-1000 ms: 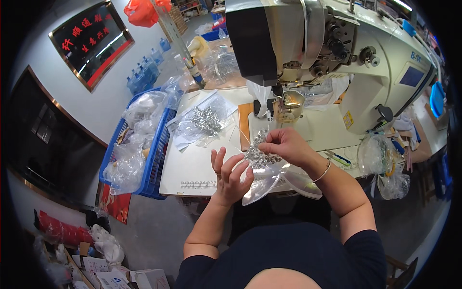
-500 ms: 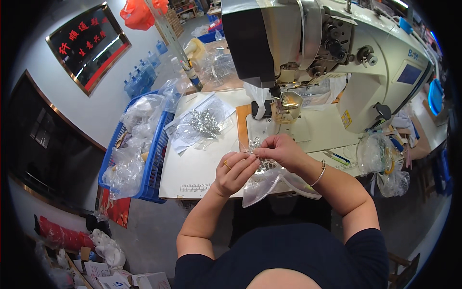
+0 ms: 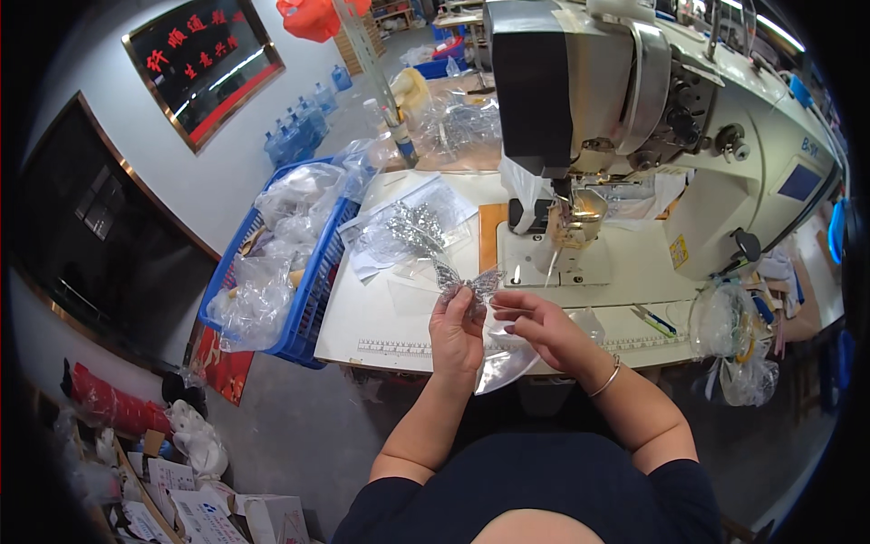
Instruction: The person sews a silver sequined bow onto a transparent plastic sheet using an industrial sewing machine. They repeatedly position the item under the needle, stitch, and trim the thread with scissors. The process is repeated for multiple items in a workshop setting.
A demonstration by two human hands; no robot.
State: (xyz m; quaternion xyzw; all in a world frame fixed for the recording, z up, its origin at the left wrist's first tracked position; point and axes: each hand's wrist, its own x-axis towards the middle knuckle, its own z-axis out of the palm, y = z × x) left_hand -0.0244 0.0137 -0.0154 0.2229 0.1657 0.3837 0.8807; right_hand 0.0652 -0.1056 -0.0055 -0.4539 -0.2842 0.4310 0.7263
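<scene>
My left hand [image 3: 458,334] is closed, with the thumb pressed on a silver butterfly-shaped ornament [image 3: 483,280] whose wings spread above the fingers. Just to its right, my right hand [image 3: 548,334] has its fingers apart and seems to hold nothing; its fingertips are close to the ornament's lower right side. Under both hands, a clear, shiny curved piece [image 3: 506,365] lies at the table's front edge, partly hidden by them. Beyond the left hand, a heap of small silver pieces [image 3: 415,228] rests on clear plastic bags and white sheets [image 3: 367,247].
A large sewing machine [image 3: 625,100] stands over the white table [image 3: 362,317]. A blue basket [image 3: 313,313] full of plastic-wrapped things is at the left. Right of my hands lie a ruler strip [image 3: 625,344], green-handled snips [image 3: 654,324] and clear plastic bags [image 3: 734,335].
My hands have come apart. The left now holds up the butterfly ornament, and the right has opened and drawn back to the right. The whole view has shifted slightly left.
</scene>
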